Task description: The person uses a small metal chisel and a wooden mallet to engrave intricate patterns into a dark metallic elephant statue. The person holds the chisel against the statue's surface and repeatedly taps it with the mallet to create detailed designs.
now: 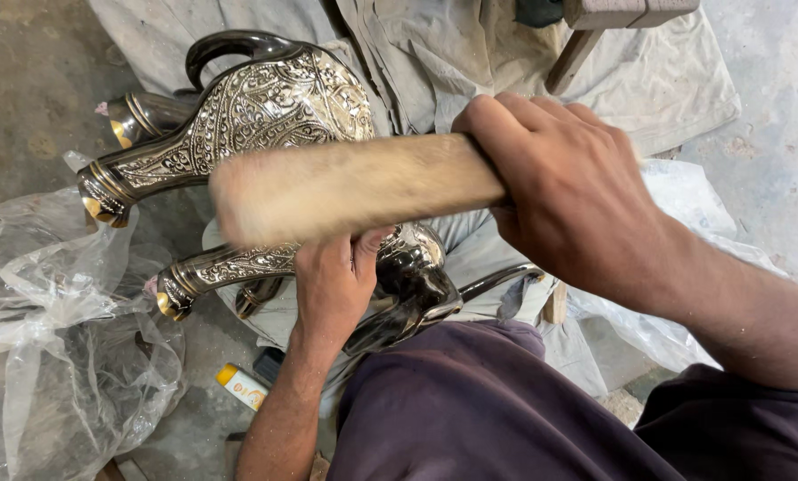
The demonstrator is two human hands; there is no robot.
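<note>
My right hand (568, 187) is closed around one end of a long pale brush (345, 187), which is blurred and lies across the middle of the view. Below it my left hand (332, 285) grips a dark engraved metal jug (238, 264) resting on my lap, its gold-tipped neck pointing left and its shiny base (417, 276) to the right. A second, larger engraved jug (256, 116) with a curved handle lies just behind, on grey cloth.
Crumpled clear plastic bags (51, 312) lie on the floor at the left. A small white and orange bottle (243, 386) lies below the jugs. Grey cloth (648, 80) and a wooden stool leg (577, 53) are at the top right. A concrete floor (33, 80) surrounds them.
</note>
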